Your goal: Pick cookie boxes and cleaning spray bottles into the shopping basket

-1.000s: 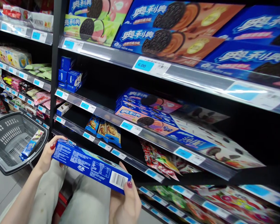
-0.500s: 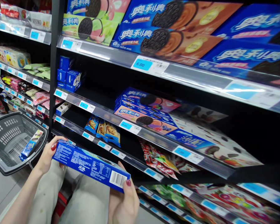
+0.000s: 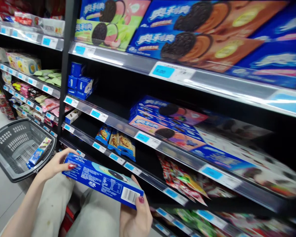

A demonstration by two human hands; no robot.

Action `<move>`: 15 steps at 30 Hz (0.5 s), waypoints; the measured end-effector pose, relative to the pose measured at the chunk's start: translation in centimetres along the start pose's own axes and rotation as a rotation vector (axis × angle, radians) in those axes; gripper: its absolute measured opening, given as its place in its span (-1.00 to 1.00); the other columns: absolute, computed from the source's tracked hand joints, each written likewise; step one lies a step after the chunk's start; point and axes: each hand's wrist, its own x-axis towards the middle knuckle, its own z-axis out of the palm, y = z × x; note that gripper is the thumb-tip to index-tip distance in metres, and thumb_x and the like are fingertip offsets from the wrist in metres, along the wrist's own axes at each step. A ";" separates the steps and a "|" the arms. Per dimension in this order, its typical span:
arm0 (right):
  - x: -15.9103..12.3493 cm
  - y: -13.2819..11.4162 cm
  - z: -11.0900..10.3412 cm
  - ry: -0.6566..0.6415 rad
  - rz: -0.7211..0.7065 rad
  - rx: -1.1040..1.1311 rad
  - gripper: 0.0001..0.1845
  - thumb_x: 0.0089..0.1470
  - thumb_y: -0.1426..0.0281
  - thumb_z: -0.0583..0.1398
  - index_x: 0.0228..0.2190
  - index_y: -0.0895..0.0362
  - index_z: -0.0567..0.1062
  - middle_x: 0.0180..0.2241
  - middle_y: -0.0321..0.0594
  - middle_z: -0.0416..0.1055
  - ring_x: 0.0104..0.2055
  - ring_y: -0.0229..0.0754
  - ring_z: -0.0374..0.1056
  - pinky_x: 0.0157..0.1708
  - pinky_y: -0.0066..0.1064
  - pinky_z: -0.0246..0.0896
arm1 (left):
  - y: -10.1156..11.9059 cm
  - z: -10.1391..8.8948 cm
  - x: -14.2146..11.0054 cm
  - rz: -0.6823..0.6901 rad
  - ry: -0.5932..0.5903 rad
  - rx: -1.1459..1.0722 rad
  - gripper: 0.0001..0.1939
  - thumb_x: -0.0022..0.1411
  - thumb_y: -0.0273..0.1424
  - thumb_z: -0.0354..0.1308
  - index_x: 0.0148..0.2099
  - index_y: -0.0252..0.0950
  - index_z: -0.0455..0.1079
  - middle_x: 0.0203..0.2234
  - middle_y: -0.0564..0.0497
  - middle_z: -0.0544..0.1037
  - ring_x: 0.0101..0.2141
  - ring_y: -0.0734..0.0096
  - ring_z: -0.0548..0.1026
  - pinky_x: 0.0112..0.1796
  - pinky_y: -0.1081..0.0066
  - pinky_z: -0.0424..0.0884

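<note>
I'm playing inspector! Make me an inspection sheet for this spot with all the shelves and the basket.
Surface: dark shelves with price labels along their front edges.
Job's things: blue box, barcode side showing, held slightly tilted.
Clutter: cookie packets and red packets lying on a lower shelf.
Grip: left hand and right hand hold opposite ends of the blue box.
Cables: nothing seen.
Surroundings: grey basket at the left with a pack inside; pale floor.
</note>
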 end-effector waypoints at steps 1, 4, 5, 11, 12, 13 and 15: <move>0.6 1.0 -0.4 -0.033 0.007 -0.014 -0.39 -0.11 0.05 0.31 -0.06 0.12 0.56 -0.05 -0.07 0.51 -0.02 0.10 0.43 -0.09 -0.15 0.37 | 0.1 -0.4 0.0 -0.036 -0.043 0.093 -0.53 0.00 -0.15 0.35 -0.05 -0.22 0.46 -0.25 0.00 0.56 -0.30 0.23 0.55 -0.29 0.36 0.51; 2.3 5.0 -1.1 -0.181 0.111 -0.033 -0.40 -0.13 0.01 0.29 -0.08 0.06 0.57 -0.05 -0.06 0.51 0.05 0.18 0.40 -0.04 -0.06 0.37 | -0.3 -1.8 -0.6 -0.198 -0.100 0.313 -0.62 -0.17 -0.27 0.45 -0.24 -0.22 0.55 -0.36 0.07 0.58 -0.30 0.24 0.52 -0.28 0.40 0.45; 2.8 6.4 -1.2 -0.224 0.168 -0.043 -0.40 -0.12 -0.02 0.28 -0.09 0.04 0.57 -0.05 -0.06 0.51 0.06 0.19 0.40 -0.03 -0.04 0.36 | -0.7 -2.6 -1.0 -0.249 -0.069 0.339 -0.65 -0.19 -0.27 0.45 -0.28 -0.22 0.56 -0.42 0.09 0.58 -0.35 0.26 0.52 -0.33 0.41 0.43; 4.5 10.8 -0.8 -0.405 0.331 -0.412 -0.37 -0.31 -0.03 0.40 -0.16 -0.03 0.59 -0.08 -0.11 0.55 -0.05 0.22 0.48 0.11 0.03 0.25 | -2.2 -10.9 -7.8 -0.423 0.283 0.242 -0.54 -0.04 -0.07 0.28 -0.19 -0.30 0.46 -0.44 -0.02 0.59 -0.46 0.17 0.57 -0.55 0.40 0.41; 4.8 10.9 -0.7 -0.435 0.348 -0.447 -0.37 -0.33 -0.02 0.41 -0.16 -0.04 0.59 -0.10 -0.13 0.56 -0.03 0.22 0.47 0.15 0.04 0.21 | -2.1 -12.8 -9.3 -0.444 0.352 0.225 -0.48 -0.03 -0.03 0.25 -0.15 -0.31 0.42 -0.43 -0.05 0.58 -0.45 0.14 0.59 -0.55 0.38 0.42; 5.0 10.9 -0.7 -0.451 0.370 -0.474 -0.37 -0.36 -0.02 0.42 -0.18 -0.05 0.59 -0.12 -0.14 0.57 -0.01 0.23 0.46 0.19 0.04 0.18 | -2.2 -14.7 -10.6 -0.458 0.430 0.221 -0.45 -0.01 0.01 0.21 -0.11 -0.32 0.37 -0.39 -0.06 0.58 -0.42 0.12 0.60 -0.52 0.36 0.45; 5.4 11.0 -0.7 -0.441 0.403 -0.527 -0.38 -0.42 -0.03 0.43 -0.25 -0.06 0.60 -0.18 -0.15 0.59 0.01 0.24 0.44 0.21 0.03 0.16 | -2.5 -18.4 -12.5 -0.487 0.578 0.243 -0.42 0.03 0.02 0.18 -0.06 -0.32 0.31 -0.31 -0.06 0.56 -0.31 0.13 0.60 -0.41 0.34 0.50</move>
